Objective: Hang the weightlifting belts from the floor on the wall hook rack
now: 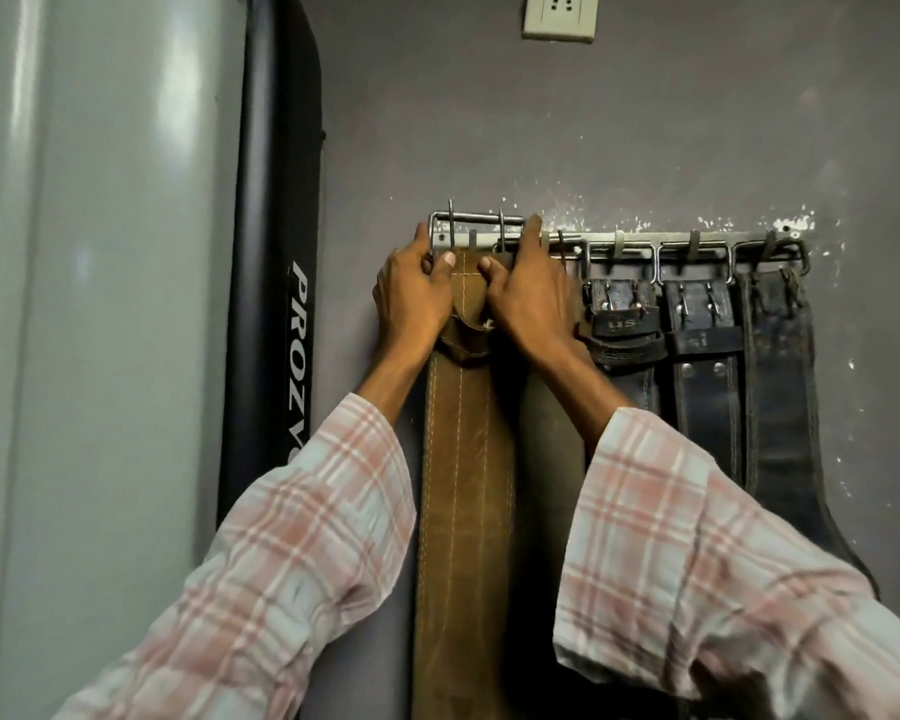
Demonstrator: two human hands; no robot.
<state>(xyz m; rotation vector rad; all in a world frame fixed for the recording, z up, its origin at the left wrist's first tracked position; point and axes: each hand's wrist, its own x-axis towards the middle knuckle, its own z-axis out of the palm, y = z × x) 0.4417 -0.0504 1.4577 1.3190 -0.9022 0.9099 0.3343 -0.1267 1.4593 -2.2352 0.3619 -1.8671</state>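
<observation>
A brown leather belt [463,459] hangs down the wall from its steel buckle [476,219], which sits at the left end of the metal hook rack [640,240]. My left hand [411,293] grips the buckle's left side and the belt's top. My right hand [528,298] grips the belt's right top edge, one finger raised to the buckle bar. Three dark belts [707,407] hang from hooks further right, and another dark belt [549,433] is partly hidden behind my right arm.
A black padded bag [276,252] with white lettering stands upright just left of the rack. A pale grey panel [100,304] fills the far left. A wall socket [559,15] sits above the rack.
</observation>
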